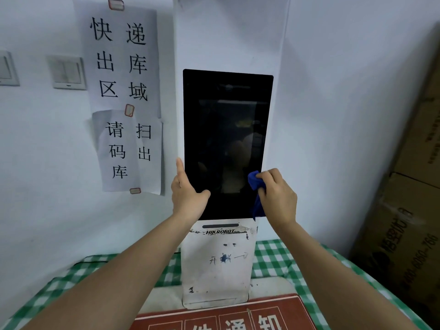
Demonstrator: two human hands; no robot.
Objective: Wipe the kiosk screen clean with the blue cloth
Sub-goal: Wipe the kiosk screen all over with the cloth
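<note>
Blue cloth (256,186) bunched in the right hand (277,196), fingers (267,177) curled closed round the wad, pressed against the lower right edge of the kiosk screen (226,139) with a loose tail hanging down past the screen's bottom corner. Left hand (188,194) clamped on the lower left edge of the same screen: thumb lying across the black glass, index finger pointing up along the side, remaining fingers out of sight behind the panel. Screen dark, upright, mounted on a scuffed white stand (216,265) resting on the counter (273,258) with its green checked covering; red sign (226,315) lying at the stand's foot. Cloth likely soft, light and limp, so best gathered into a pad as here, with enough bulk under the fingertips to spread pressure and no trailing end dragging. Glass likely smooth, hard and slippery, easily smeared by bare skin, and probably fragile under a sharp push. Tall panel on a narrow stand probably prone to rocking, so bracing at the side edge seems sensible, ideally with less thumb on the glass. Most of the surface above the hands apparently awaiting the cloth.
</note>
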